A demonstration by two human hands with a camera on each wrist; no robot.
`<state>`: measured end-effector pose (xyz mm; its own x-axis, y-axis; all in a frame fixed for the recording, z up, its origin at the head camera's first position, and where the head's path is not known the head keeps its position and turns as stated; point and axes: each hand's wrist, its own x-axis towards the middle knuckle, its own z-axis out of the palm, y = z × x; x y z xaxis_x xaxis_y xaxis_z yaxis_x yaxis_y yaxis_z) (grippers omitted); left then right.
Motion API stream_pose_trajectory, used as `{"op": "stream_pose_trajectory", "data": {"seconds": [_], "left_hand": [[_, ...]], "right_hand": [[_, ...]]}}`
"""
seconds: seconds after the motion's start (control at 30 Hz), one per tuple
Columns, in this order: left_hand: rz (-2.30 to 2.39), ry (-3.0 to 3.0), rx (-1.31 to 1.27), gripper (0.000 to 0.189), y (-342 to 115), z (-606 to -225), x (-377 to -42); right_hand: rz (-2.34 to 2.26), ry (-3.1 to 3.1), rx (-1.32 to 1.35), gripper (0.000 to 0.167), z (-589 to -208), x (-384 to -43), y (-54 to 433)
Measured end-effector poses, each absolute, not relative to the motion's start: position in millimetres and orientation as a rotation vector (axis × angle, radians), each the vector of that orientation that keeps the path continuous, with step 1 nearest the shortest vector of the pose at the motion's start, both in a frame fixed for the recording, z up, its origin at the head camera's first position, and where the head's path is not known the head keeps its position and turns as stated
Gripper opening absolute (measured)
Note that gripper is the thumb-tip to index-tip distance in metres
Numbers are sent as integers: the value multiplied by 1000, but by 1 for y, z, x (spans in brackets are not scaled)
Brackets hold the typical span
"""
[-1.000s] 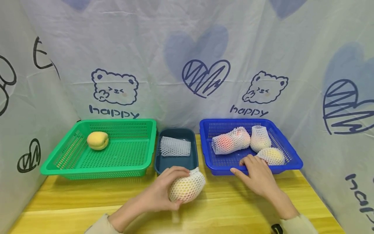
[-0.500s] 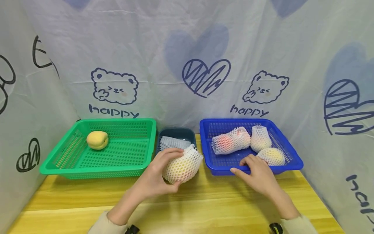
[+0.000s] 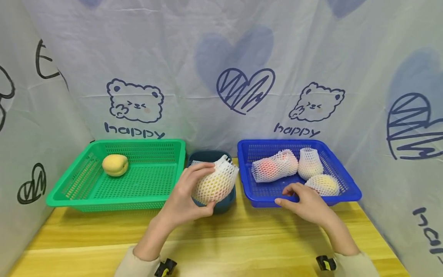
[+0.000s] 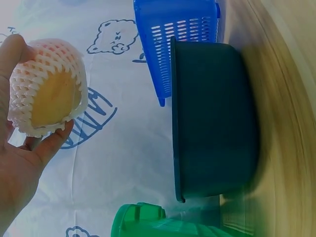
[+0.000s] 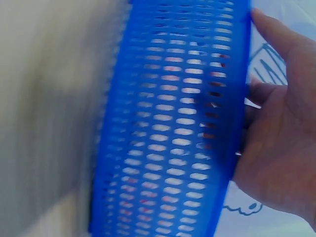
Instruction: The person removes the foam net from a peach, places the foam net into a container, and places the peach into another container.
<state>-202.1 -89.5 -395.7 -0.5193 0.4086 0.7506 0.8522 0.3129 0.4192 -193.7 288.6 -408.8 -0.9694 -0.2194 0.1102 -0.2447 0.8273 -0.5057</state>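
In the head view my left hand (image 3: 188, 198) grips a yellow peach (image 4: 55, 98) wrapped in a white foam net sleeve (image 3: 216, 181). It is raised over the front of a dark teal bin (image 3: 226, 202), which it partly covers. The left wrist view shows the peach's bare skin through the sleeve's opening, with thumb and fingers around the net. My right hand (image 3: 308, 204) lies over the front rim of a blue basket (image 3: 247, 188), fingers loosely bent inside it, thumb by the rim. Close to those fingers is a net-wrapped yellow fruit (image 3: 323, 185).
A green basket (image 3: 138, 196) on the left holds one bare peach (image 3: 115, 165). Inside the blue basket lie more net-wrapped fruits, a reddish pair (image 3: 275, 166) and an upright one (image 3: 310, 164). A printed curtain (image 3: 194, 77) stands behind; the table (image 3: 238, 246) is wooden.
My left hand has lifted the wrapped peach up and away from me, so it now covers much of the teal bin. The right hand has barely shifted at the basket's rim.
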Motion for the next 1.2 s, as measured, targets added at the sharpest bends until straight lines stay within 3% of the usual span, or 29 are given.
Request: {"op": "stream_pose_trajectory", "data": {"seconds": [0.23, 0.43, 0.77, 1.0, 1.2], "left_hand": [[-1114, -2050, -1102, 81, -94, -393, -201], [-1084, -2051, -1114, 81, -95, -389, -200], [-1032, -2095, -1141, 82, -95, -390, -198], [-966, -2091, -1165, 81, -96, -391, -200], [-899, -2105, -1147, 78, -97, -393, -201]], "right_hand": [[1230, -2741, 357, 46, -393, -194, 260], [1729, -2440, 522, 47, -385, -193, 220], [2097, -2258, 776, 75, -382, -199, 168], [2228, -2311, 721, 95, -384, -203, 145], [2295, -2307, 613, 94, -389, -204, 130]]}}
